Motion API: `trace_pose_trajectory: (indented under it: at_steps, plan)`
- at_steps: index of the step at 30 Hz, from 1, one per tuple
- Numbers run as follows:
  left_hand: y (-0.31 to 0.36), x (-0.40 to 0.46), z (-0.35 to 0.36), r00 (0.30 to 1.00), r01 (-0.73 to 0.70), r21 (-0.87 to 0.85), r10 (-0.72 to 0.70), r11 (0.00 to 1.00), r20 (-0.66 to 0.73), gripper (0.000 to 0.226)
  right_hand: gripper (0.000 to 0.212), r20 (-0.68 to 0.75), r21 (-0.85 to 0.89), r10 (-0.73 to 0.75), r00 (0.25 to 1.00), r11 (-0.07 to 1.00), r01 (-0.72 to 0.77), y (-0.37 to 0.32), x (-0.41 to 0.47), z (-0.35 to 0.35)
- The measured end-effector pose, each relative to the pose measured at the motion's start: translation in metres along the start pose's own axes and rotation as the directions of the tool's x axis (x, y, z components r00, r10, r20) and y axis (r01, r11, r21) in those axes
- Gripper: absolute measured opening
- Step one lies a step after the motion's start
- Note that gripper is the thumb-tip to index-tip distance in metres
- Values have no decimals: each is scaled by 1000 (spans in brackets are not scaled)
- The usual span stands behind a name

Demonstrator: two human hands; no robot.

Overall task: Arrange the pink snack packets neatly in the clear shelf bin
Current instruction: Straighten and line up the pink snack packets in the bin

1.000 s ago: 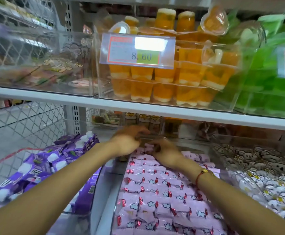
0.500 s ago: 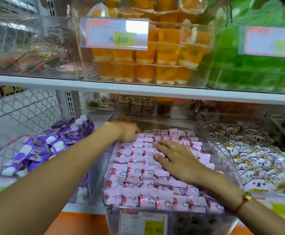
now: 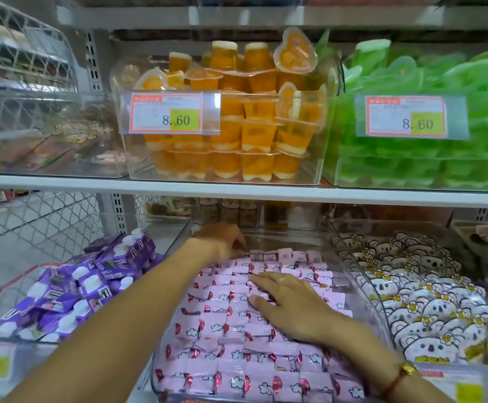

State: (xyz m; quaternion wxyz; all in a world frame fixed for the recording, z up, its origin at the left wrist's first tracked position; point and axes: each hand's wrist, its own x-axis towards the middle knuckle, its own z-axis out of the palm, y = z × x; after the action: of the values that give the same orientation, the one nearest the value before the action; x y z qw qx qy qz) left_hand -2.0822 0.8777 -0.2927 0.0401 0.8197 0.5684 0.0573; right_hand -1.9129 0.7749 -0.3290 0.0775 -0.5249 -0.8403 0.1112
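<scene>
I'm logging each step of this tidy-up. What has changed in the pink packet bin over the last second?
The right hand came back from the far end of the bin and now lies flat, fingers spread, on the pink packets. The left hand stayed at the back row, its fingers curled at the packets there; a grip cannot be made out. The packets stayed in rows, and the neighbouring bins are unchanged.

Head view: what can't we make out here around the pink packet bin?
- Left hand: fingertips hidden behind its own knuckles at the bin's back; grip unclear.
- Pink snack packets: those under the flat right hand are covered.
- Clear shelf bin: front label cut off by the bottom edge.
- Orange jelly cups' price tag: small print blurred, only 8.60 reads.
- Far-left upper bin: contents blurred.
</scene>
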Motion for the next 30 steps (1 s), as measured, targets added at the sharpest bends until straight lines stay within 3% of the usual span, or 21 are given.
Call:
trace_pose_trajectory:
  at_steps: [2, 5, 10, 13, 20, 24, 27, 30]
  plan:
    - [0, 5, 3, 1000, 2, 64, -1, 998, -10, 24, 49, -37, 26, -3, 999, 1000, 4, 2, 5, -9]
    - [0, 8, 7, 998, 21, 100, -15, 995, -55, 20, 49, -173, -124, 17, 985, 991, -39, 6, 22, -15]
    - [4, 8, 10, 987, 40, 115, -21, 993, -157, 17, 53, -8, -143, 64, 998, 988, -64, 15, 50, -3]
    - [6, 9, 10, 983, 74, 81, -59, 994, -173, 17, 52, -18, -111, 117, 993, 987, -118, 18, 63, -4]
    - [-2, 5, 10, 971, 135, -167, -164, 977, -171, 13, 52, 28, -187, 163, 986, 970, -155, 16, 67, -5]
    - [-4, 4, 2, 910, 96, -366, -230, 926, -344, 13, 53, 70, -189, 180, 981, 968, -165, 14, 68, -7]
    - [-3, 0, -6, 903, 82, -413, -243, 907, -354, 17, 53, 122, -144, 204, 971, 972, -186, 13, 70, -13]
    - [1, -6, -12, 830, 61, -547, -346, 835, -436, 22, 49, 114, -31, 236, 965, 972, -234, 9, 73, -22]
